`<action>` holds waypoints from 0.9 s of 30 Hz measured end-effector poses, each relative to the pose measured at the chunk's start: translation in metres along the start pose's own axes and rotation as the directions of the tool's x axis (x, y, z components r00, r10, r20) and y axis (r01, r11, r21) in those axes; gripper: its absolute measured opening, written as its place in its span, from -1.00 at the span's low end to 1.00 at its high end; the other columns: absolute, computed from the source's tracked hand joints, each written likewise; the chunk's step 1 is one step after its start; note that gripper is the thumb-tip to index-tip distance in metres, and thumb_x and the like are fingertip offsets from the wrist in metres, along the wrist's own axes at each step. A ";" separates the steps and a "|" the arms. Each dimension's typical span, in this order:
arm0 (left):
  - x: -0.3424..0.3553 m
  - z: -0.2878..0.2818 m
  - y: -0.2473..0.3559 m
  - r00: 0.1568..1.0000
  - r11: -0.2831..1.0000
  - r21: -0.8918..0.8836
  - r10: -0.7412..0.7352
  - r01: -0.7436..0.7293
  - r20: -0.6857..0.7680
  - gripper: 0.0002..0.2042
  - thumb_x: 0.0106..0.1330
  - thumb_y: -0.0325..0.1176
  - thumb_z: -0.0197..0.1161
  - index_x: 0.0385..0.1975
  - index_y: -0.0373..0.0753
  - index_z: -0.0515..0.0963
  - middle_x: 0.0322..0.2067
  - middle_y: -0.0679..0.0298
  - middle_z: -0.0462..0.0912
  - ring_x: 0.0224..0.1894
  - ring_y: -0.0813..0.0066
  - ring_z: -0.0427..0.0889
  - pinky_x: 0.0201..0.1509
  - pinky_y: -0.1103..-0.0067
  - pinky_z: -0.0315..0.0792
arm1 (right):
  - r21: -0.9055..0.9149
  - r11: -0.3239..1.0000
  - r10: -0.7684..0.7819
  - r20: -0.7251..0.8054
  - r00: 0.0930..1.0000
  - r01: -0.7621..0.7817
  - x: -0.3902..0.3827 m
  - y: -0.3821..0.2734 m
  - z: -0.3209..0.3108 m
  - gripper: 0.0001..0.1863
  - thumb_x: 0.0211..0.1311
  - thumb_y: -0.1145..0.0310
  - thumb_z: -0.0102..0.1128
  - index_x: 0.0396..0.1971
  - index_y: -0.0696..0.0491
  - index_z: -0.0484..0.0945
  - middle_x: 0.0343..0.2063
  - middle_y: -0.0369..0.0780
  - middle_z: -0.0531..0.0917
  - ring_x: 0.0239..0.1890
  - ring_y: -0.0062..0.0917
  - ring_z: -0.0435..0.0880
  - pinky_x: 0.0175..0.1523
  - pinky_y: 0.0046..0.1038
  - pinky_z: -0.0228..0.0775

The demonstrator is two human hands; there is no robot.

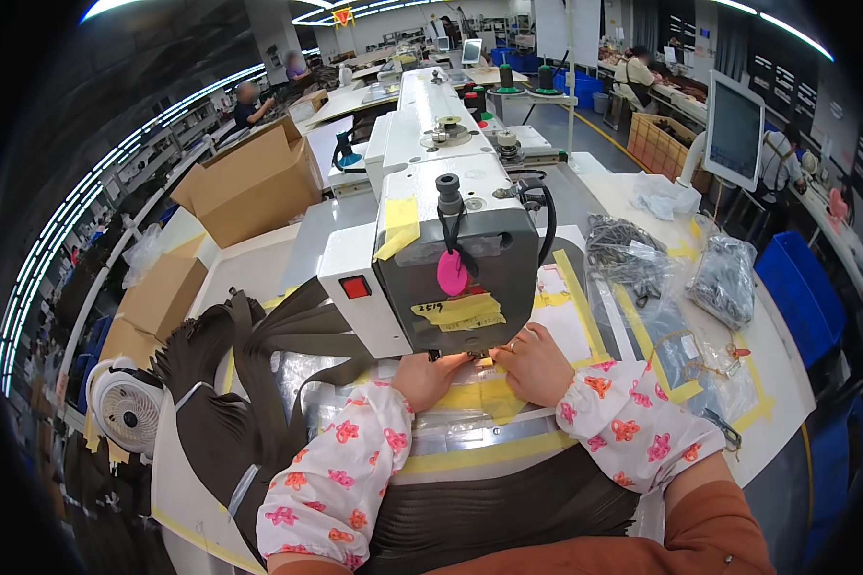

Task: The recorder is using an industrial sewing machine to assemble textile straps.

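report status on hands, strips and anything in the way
Left hand, right hand just below machine head, grip unclear. Dark strips bunched at left, more along near edge. Machine head partly blocks view.

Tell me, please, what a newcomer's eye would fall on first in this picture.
Probably the big white sewing machine in the middle, a pink tag hanging on its front. Just below, the left hand and right hand sit close together, flowered sleeves behind them. Dark strips lie bundled at left and along the near edge.
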State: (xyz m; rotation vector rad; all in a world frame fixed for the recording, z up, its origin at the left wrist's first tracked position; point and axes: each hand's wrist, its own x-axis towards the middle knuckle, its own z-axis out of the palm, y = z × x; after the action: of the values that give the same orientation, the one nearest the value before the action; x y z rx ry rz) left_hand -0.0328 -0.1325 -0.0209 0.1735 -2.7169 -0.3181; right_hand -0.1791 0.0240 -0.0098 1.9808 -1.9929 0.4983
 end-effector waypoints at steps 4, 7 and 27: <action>0.001 -0.003 0.004 0.997 0.997 0.057 -0.045 0.042 0.056 -0.72 0.14 -0.37 0.09 -0.15 0.11 0.49 -0.50 0.21 0.58 -0.61 0.13 0.53 -0.52 0.40 0.45 | 0.003 1.000 0.025 0.002 1.000 -0.025 0.000 0.000 0.000 -0.77 -0.18 0.47 0.08 -0.40 0.02 0.51 -0.29 -0.37 0.52 -0.13 -0.53 0.43 0.05 -0.33 0.10; 0.000 -0.005 0.008 0.991 0.995 0.064 -0.077 0.071 0.106 -0.73 0.13 -0.40 0.08 -0.15 0.06 0.48 -0.43 0.26 0.59 -0.54 0.19 0.56 -0.48 0.41 0.45 | 0.009 0.999 0.032 0.037 0.999 -0.032 -0.001 -0.003 0.000 -0.77 -0.17 0.47 0.07 -0.38 0.03 0.50 -0.28 -0.35 0.53 -0.14 -0.53 0.44 0.04 -0.33 0.12; -0.006 0.000 0.010 0.964 0.961 0.071 0.263 -0.266 0.044 -0.90 -0.01 -0.40 0.13 -0.47 -0.15 0.44 -0.16 0.40 0.51 -0.10 0.41 0.46 -0.25 0.45 0.35 | 0.040 0.997 -0.060 -0.074 0.995 0.063 -0.009 -0.011 0.005 -0.87 -0.17 0.43 0.09 -0.53 0.07 0.53 -0.26 -0.28 0.58 -0.19 -0.51 0.48 0.08 -0.30 0.14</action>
State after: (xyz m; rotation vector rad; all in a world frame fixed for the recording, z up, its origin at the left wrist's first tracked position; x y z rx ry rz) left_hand -0.0280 -0.1215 -0.0207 -0.1756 -2.7432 -0.1406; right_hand -0.1677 0.0300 -0.0177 2.0125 -1.8865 0.5939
